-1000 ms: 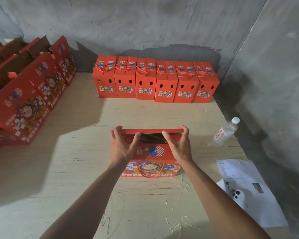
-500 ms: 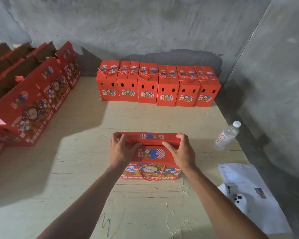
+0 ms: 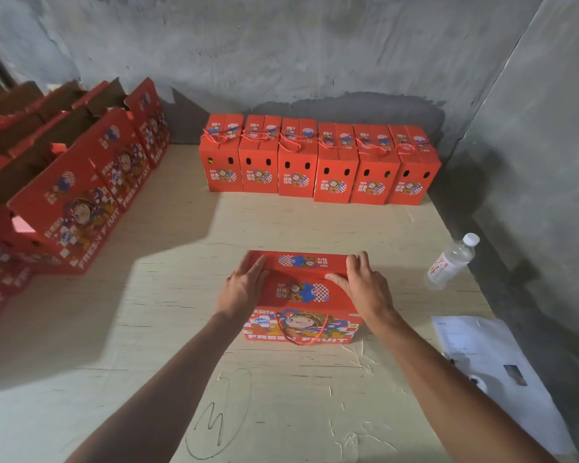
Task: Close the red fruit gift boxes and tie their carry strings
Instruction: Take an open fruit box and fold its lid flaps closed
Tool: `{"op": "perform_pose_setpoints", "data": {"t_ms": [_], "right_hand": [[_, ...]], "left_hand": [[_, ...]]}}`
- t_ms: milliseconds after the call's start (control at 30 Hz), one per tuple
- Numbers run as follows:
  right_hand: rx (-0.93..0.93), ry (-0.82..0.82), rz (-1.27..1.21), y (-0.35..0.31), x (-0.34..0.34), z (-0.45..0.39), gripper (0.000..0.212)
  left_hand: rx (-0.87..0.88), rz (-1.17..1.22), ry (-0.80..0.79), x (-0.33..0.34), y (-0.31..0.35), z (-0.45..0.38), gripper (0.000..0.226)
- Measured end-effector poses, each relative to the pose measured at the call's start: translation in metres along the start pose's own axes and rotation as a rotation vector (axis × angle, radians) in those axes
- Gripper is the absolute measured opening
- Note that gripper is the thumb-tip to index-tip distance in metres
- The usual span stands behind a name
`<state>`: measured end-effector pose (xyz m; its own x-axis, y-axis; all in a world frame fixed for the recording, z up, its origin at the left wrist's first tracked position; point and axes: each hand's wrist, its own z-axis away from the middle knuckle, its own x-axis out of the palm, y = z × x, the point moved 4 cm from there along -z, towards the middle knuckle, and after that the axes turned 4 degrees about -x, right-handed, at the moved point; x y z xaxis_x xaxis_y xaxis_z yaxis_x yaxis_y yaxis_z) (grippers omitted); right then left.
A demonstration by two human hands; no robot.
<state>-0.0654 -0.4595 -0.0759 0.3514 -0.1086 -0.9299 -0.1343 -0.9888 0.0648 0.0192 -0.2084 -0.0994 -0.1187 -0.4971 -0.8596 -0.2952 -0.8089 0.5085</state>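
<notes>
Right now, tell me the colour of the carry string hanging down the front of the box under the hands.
Red, a twisted cord carry string looped over the box front; head view.

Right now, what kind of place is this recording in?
Probably a makeshift packing room: bare concrete walls, a plywood table, six closed red gift boxes lined up at the back, and open ones waiting at left.

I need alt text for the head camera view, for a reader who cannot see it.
Two bare hands, left hand and right hand, press flat on the closed top of a red cardboard fruit gift box on a pale plywood table. Six closed red boxes line the grey wall; a clear plastic water bottle lies right.
</notes>
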Motion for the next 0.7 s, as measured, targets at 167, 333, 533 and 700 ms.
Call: {"op": "perform_pose_setpoints", "data": {"t_ms": [167, 333, 533, 700], "right_hand": [[-0.023, -0.012, 0.064, 0.0, -0.008, -0.005, 0.066], [-0.014, -0.089, -0.073, 0.0, -0.009, 0.0, 0.06], [-0.093, 0.012, 0.066, -0.005, -0.015, 0.005, 0.05], [-0.062, -0.056, 0.094, -0.006, -0.007, 0.008, 0.044]], "left_hand": [[0.008, -0.005, 0.051, -0.013, 0.006, 0.001, 0.04], [0.053, -0.003, 0.088, -0.022, 0.004, 0.003, 0.025], [0.155, -0.238, 0.06, -0.029, 0.013, 0.0, 0.024], [0.255, -0.49, -0.025, -0.026, 0.023, -0.003, 0.034]]}}
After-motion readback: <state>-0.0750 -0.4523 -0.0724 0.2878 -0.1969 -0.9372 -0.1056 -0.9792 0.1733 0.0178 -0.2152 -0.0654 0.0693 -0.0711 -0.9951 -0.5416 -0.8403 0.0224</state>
